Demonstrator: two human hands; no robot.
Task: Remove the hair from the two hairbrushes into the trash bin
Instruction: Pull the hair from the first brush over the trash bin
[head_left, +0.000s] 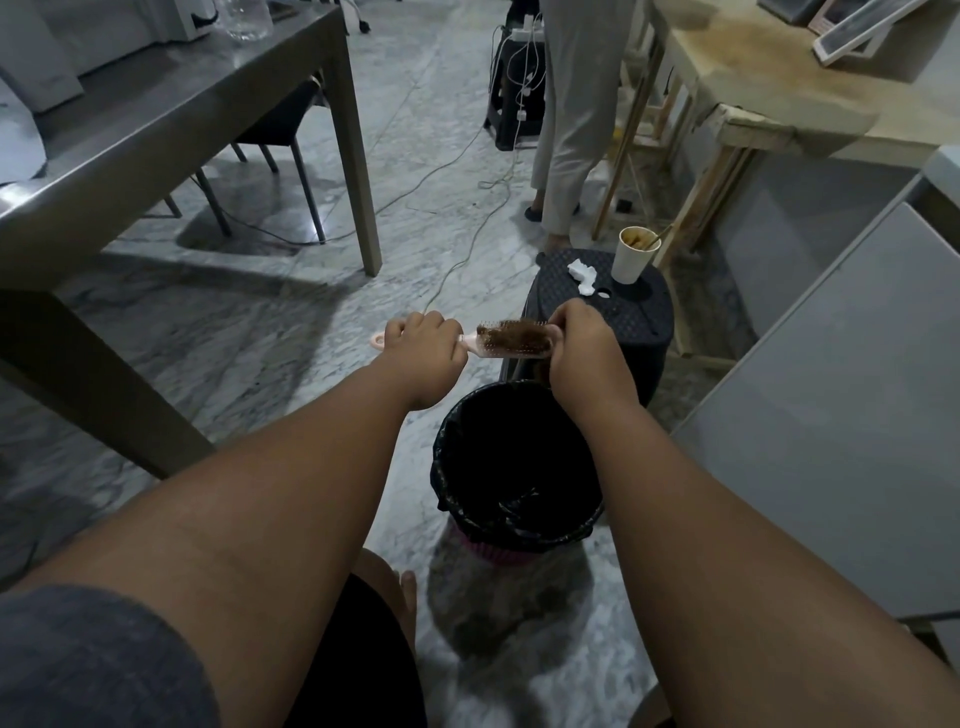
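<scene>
The left hand (423, 343) is clenched round the handle of a pink hairbrush (511, 340), holding it level above and just beyond the black-lined trash bin (467, 441) so loosened hair should fall inside. The right hand (576, 345) pinches the brown hair (517, 335) matted in the bristles at the head's far end, seemingly ready to pull.

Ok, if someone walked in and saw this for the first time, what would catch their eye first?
Probably the pink hairbrush at centre, matted with brown hair: the left hand grips its handle and the right hand is at the far end of its head. Just below stands the black-lined trash bin. Behind, a dark stool carries a paper cup and a crumpled tissue.
</scene>
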